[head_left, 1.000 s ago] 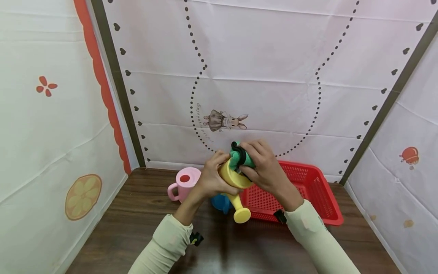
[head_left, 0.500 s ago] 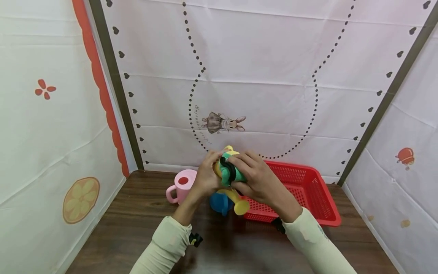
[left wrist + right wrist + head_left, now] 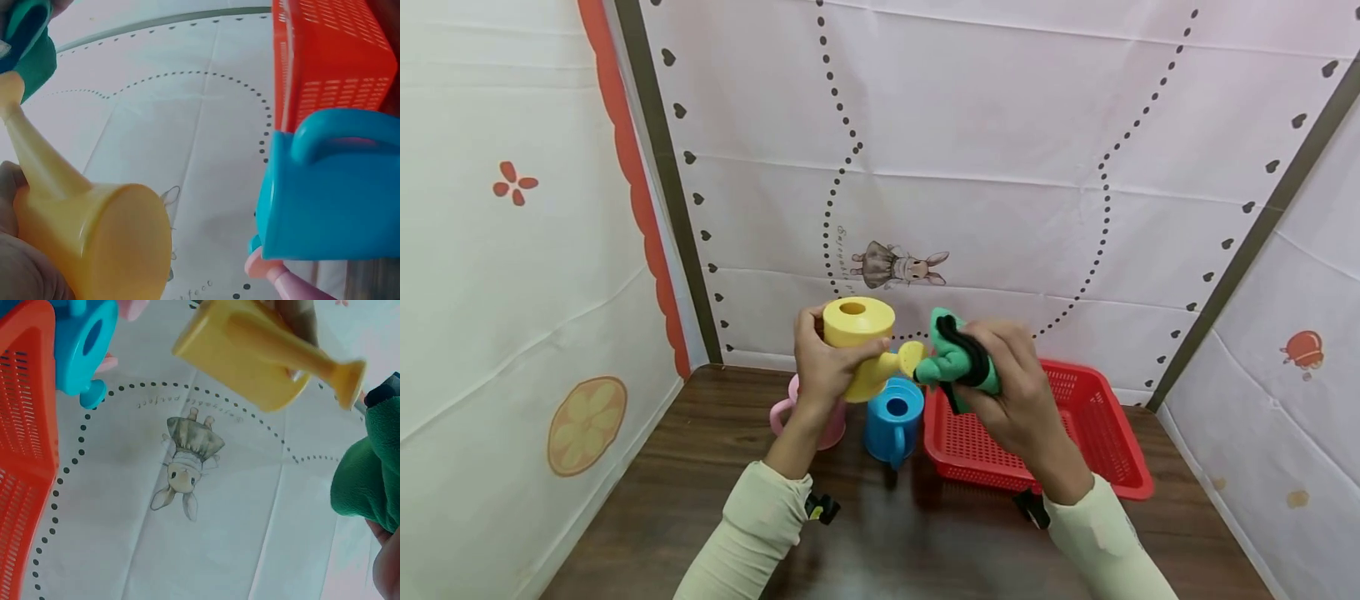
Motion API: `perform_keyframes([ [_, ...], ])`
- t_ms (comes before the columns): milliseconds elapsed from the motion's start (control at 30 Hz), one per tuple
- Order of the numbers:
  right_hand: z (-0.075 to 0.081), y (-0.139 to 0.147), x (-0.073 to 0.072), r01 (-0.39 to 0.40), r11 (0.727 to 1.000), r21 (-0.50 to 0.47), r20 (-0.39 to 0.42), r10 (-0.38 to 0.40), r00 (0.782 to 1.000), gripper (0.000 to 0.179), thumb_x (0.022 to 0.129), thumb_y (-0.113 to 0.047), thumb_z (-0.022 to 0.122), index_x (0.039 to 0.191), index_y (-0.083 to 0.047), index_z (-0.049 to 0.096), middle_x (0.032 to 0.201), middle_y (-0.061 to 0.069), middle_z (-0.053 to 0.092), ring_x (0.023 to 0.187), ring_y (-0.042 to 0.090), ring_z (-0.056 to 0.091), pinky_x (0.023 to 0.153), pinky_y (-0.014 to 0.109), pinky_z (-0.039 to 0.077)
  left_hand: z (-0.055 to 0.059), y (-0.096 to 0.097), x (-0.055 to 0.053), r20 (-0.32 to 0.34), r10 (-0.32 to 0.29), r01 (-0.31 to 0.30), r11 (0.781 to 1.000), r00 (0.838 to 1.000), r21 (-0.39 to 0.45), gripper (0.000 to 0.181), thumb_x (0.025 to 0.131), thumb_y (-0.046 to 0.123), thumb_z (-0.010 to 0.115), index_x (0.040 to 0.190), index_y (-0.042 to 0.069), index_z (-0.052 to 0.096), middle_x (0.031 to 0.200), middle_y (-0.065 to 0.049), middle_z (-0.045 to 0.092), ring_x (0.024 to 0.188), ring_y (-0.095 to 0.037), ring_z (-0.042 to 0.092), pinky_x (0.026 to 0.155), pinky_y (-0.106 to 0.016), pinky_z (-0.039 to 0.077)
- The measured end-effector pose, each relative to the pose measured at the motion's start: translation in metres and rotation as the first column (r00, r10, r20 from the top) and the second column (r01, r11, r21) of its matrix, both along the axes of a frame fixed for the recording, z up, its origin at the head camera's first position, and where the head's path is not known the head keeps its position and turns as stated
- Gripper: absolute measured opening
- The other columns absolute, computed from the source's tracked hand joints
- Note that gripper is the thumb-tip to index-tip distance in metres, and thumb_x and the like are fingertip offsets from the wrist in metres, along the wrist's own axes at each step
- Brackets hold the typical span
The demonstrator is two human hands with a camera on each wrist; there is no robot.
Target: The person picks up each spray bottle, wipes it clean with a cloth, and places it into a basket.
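Note:
In the head view my left hand (image 3: 822,367) grips a yellow watering can (image 3: 853,333) by its body, raised above the table. Its top hole faces up and its spout points right. My right hand (image 3: 1018,396) holds a bunched green cloth (image 3: 951,358) with black edging, close beside the spout's rose. The can's round base shows in the left wrist view, with the cloth (image 3: 39,65) near the spout tip. In the right wrist view the cloth (image 3: 365,478) hangs apart from the can's body.
A blue watering can (image 3: 895,417) stands on the brown wooden table (image 3: 715,500). Left of it, a pink watering can (image 3: 832,429) is partly hidden behind my left hand. A red perforated basket (image 3: 1105,425) lies to the right. Patterned white sheets form walls behind and at both sides.
The yellow can has turned from tilted to nearly upright and moved left with my left hand. The cloth, earlier against the can's body, has moved away right with my right hand.

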State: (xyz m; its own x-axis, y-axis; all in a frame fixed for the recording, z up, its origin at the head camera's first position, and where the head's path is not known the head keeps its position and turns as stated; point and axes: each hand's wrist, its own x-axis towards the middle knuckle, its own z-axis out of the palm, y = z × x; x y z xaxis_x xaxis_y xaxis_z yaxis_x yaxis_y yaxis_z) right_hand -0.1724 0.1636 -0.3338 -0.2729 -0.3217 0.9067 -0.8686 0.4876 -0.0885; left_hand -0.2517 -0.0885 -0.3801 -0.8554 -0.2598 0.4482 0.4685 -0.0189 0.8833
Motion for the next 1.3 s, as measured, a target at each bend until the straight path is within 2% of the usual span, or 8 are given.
perform_keyframes([
  [133, -0.003, -0.010, 0.003, 0.047, 0.991, 0.122, -0.122, -0.033, 0.992, 0.048, 0.115, -0.039, 0.061, 0.138, 0.002, 0.068, 0.133, 0.020, 0.070, 0.127, 0.035, 0.060, 0.106, 0.036, 0.059, 0.003, 0.004, 0.001, 0.010, 0.010, -0.010, 0.998, 1.000, 0.058, 0.091, 0.069, 0.017, 0.106, 0.141, 0.004, 0.052, 0.140, -0.013, 0.060, 0.115, -0.023, 0.064, 0.094, -0.034, 0.058],
  [267, -0.002, -0.020, 0.005, 0.121, 0.969, 0.215, -0.207, -0.076, 0.975, 0.049, 0.104, -0.028, 0.079, 0.141, 0.001, 0.065, 0.138, 0.017, 0.070, 0.130, 0.037, 0.061, 0.100, 0.050, 0.063, 0.004, 0.012, 0.006, -0.010, 0.009, -0.008, 1.000, 1.000, 0.030, 0.090, 0.070, 0.019, 0.105, 0.142, 0.004, 0.052, 0.143, -0.014, 0.058, 0.117, -0.023, 0.063, 0.095, -0.035, 0.058],
  [367, 0.003, -0.023, 0.003, 0.123, 0.966, 0.228, -0.208, -0.076, 0.975, 0.063, 0.088, -0.018, 0.092, 0.142, 0.001, 0.064, 0.138, 0.018, 0.070, 0.130, 0.038, 0.061, 0.101, 0.051, 0.064, 0.004, 0.015, 0.008, -0.027, 0.016, -0.016, 1.000, 1.000, 0.003, 0.088, 0.070, 0.019, 0.104, 0.140, 0.005, 0.053, 0.144, -0.014, 0.057, 0.118, -0.022, 0.061, 0.098, -0.038, 0.056],
  [467, 0.007, -0.024, -0.002, 0.109, 0.970, 0.220, -0.171, -0.071, 0.983, 0.067, 0.084, -0.013, 0.094, 0.142, 0.002, 0.064, 0.137, 0.020, 0.070, 0.130, 0.039, 0.061, 0.101, 0.053, 0.064, 0.002, 0.015, 0.008, -0.045, 0.036, -0.037, 0.999, 0.998, -0.009, 0.087, 0.069, 0.019, 0.104, 0.139, 0.004, 0.054, 0.143, -0.016, 0.056, 0.119, -0.022, 0.060, 0.100, -0.040, 0.054],
  [633, 0.002, -0.017, -0.008, 0.068, 0.984, 0.162, -0.077, -0.056, 0.995, 0.043, 0.109, -0.027, 0.072, 0.142, 0.000, 0.065, 0.137, 0.021, 0.069, 0.129, 0.039, 0.060, 0.099, 0.055, 0.063, 0.001, 0.014, 0.007, -0.067, 0.073, -0.076, 0.996, 0.995, -0.038, 0.094, 0.067, 0.021, 0.107, 0.142, 0.004, 0.054, 0.146, -0.016, 0.054, 0.126, -0.024, 0.060, 0.105, -0.041, 0.053],
  [733, -0.003, -0.015, -0.010, 0.061, 0.989, 0.136, -0.057, -0.054, 0.997, 0.049, 0.117, -0.042, 0.056, 0.141, 0.000, 0.066, 0.136, 0.022, 0.069, 0.127, 0.039, 0.060, 0.097, 0.055, 0.063, 0.001, 0.014, 0.007, -0.083, 0.098, -0.104, 0.993, 0.992, -0.064, 0.095, 0.067, 0.023, 0.108, 0.142, 0.004, 0.054, 0.147, -0.017, 0.054, 0.130, -0.026, 0.059, 0.107, -0.043, 0.051],
  [1000, -0.014, -0.010, -0.009, 0.080, 0.991, 0.110, -0.082, -0.071, 0.994, 0.054, 0.118, -0.045, 0.052, 0.139, 0.001, 0.066, 0.133, 0.021, 0.068, 0.126, 0.038, 0.060, 0.098, 0.050, 0.063, 0.001, 0.015, 0.007, -0.062, 0.111, -0.114, 0.992, 0.992, -0.048, 0.095, 0.066, 0.024, 0.108, 0.142, 0.004, 0.054, 0.148, -0.016, 0.054, 0.128, -0.025, 0.059, 0.105, -0.041, 0.052],
  [1300, -0.022, -0.005, -0.006, 0.097, 0.990, 0.100, -0.120, -0.085, 0.989, 0.050, 0.118, -0.043, 0.052, 0.137, 0.001, 0.068, 0.131, 0.020, 0.070, 0.123, 0.036, 0.061, 0.107, 0.038, 0.055, 0.005, 0.011, 0.003, -0.009, 0.091, -0.091, 0.994, 0.996, 0.062, 0.094, 0.063, 0.016, 0.108, 0.138, 0.005, 0.053, 0.141, -0.013, 0.061, 0.116, -0.021, 0.065, 0.095, -0.029, 0.058],
])
